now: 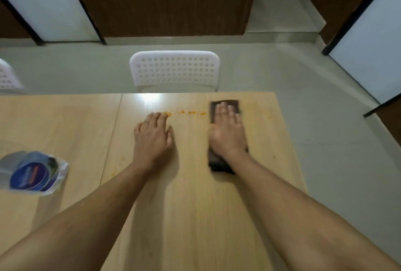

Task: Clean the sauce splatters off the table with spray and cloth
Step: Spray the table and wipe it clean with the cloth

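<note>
1. The right hand (227,132) is laid flat on a dark brown cloth (217,162), fingers straight and together, pressing it onto the table; nothing is grasped or pinched.
2. The cloth is seen as a long folded strip under the palm, one end showing beyond the fingertips near the far edge of the table, the other end showing behind the wrist.
3. The left hand (153,135) is rested palm down on the bare wood, fingers relaxed and slightly spread, with nothing held.
4. A line of orange sauce splatters (186,113) is seen between the two hands, running from the left fingertips across to the left edge of the cloth.
5. Smaller orange specks (118,165) are seen nearer the camera, left of the left forearm and beside the seam in the tabletop; faint orange marks are also seen right of the cloth.
6. The table (184,216) is made of light wood, with a seam dividing it into two panels.
7. A clear plastic spray bottle (32,173) with a blue label is seen on the left panel, well apart from both hands; it is blurred, so its nozzle cannot be made out.
8. A white perforated chair (174,71) is placed against the far edge of the table, and part of a second white chair (7,80) is seen at the left margin.
</note>
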